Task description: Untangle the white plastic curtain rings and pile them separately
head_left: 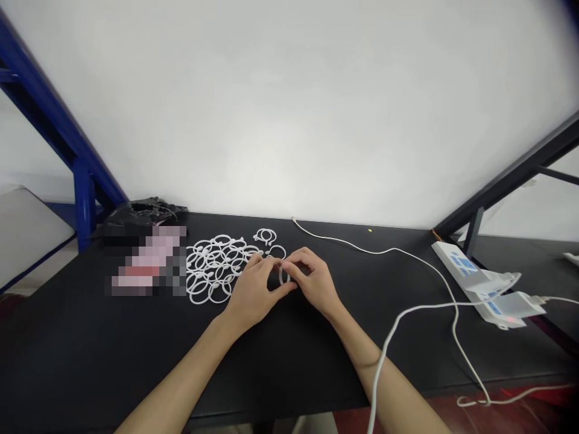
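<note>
Between my two hands a white plastic ring is held just above the black table. My left hand is closed, thumb and fingers pinching the ring from the left. From the other side my right hand grips it too, thumb and fingertips together. The fingers cover much of the ring. Left of my hands lies a loose heap of white rings, several of them overlapping, with small knobs on their edges. Just beyond my fingers a single ring rests flat, and a pair of rings lies farther back.
A blurred-out pink item and a crumpled black plastic bag sit at the left rear. On the right is a white power strip with plugs. A white cable crosses the black table, and another loops over my right forearm.
</note>
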The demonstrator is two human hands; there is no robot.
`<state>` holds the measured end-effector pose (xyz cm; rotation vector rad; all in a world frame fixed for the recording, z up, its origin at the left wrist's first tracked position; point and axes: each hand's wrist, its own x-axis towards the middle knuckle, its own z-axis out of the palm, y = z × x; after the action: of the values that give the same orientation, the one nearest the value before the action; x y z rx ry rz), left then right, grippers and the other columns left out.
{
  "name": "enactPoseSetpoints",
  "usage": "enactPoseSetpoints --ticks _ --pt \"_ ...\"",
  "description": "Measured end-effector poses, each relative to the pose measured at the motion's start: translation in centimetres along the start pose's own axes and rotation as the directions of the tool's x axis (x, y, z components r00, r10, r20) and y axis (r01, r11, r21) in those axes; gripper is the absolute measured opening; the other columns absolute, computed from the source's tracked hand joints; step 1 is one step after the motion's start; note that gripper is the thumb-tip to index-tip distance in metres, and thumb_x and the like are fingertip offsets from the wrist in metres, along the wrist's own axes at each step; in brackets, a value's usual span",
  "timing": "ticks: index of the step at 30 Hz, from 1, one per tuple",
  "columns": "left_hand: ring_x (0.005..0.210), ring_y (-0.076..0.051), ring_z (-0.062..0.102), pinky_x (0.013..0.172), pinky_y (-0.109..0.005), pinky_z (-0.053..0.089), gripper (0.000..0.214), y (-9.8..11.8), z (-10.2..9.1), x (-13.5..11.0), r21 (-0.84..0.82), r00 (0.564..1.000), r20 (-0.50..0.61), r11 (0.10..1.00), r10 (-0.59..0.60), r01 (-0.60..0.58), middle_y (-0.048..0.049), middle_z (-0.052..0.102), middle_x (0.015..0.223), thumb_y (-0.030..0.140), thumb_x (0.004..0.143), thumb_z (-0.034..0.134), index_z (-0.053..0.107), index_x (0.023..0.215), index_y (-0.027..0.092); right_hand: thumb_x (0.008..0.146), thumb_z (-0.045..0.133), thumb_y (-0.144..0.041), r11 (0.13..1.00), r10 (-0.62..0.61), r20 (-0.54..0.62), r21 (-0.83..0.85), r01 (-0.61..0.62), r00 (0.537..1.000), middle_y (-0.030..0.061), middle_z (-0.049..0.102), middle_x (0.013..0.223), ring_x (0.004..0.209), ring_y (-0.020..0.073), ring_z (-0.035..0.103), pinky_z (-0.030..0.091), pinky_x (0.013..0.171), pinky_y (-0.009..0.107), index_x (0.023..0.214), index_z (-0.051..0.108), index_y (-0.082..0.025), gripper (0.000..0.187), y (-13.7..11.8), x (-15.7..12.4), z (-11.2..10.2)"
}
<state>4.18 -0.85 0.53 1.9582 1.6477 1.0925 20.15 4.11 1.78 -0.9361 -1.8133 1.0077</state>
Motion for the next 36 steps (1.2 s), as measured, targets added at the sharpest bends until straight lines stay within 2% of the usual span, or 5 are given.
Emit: enactPoseSetpoints --ticks 13,20,25,32,36 --pt "0.094 -0.025 0.053 0.085 -0.042 0.045 0.032 -1.1 -0.2 0.3 0.240 0.985 -0.095 0.964 0.142 -0.116 -0.0055 0.066 0.094 0.048 0.088 0.061 0.062 0.106 0.021 0.093 0.050 -0.052 0.991 0.114 0.022 0.062 -0.115 0.993 0.0015 0.065 0.084 0.074 0.0153 0.059 0.049 0.072 0.028 0.095 0.068 -0.021 0.035 1.9 0.6 0.2" --pt "0.100 -0.036 0.052 0.083 -0.049 0.042 0.037 -3.0 -2.4 0.6 0.603 0.942 -0.334 0.775 0.028 0.190 -0.0152 0.065 0.102 0.045 0.092 0.051 0.064 0.113 0.018 0.092 0.058 -0.033 0.800 -0.023 0.055 -0.598 0.051 0.998 0.0097 0.059 0.106 0.097 0.0249 0.056 0.046 0.091 0.043 0.128 0.060 -0.025 0.038 3.2 0.7 1.0" --pt "0.105 -0.039 0.050 0.086 -0.053 0.040 0.041 -3.1 -3.0 0.4 0.620 0.919 -0.387 0.719 -0.068 0.314 -0.0192 0.063 0.110 0.038 0.092 0.046 0.063 0.119 0.012 0.093 0.057 -0.034 0.680 -0.020 0.091 -0.729 0.080 0.996 0.0099 0.058 0.103 0.098 0.0267 0.054 0.045 0.088 0.044 0.104 0.068 -0.024 0.019 3.1 0.8 1.3" --pt "0.114 -0.043 0.047 0.090 -0.060 0.038 0.051 -3.7 -3.3 0.6 0.553 0.883 -0.451 0.737 -0.128 0.388 -0.0223 0.059 0.124 0.033 0.090 0.047 0.050 0.135 0.010 0.091 0.059 -0.032 0.777 -0.007 0.049 -0.628 0.036 0.999 0.0091 0.062 0.098 0.096 0.0252 0.056 0.043 0.090 0.044 0.090 0.066 -0.022 0.012 3.0 0.6 0.9" --pt "0.116 -0.035 0.047 0.097 -0.054 0.038 0.045 -3.0 -2.6 0.7 0.432 0.946 -0.324 0.885 -0.026 0.172 -0.0152 0.061 0.124 0.037 0.094 0.046 0.052 0.132 0.015 0.088 0.062 -0.034 0.956 0.065 -0.004 -0.287 -0.064 0.998 0.0061 0.067 0.104 0.087 0.0187 0.060 0.048 0.084 0.036 0.086 0.065 -0.021 0.013 2.3 0.5 0.9"
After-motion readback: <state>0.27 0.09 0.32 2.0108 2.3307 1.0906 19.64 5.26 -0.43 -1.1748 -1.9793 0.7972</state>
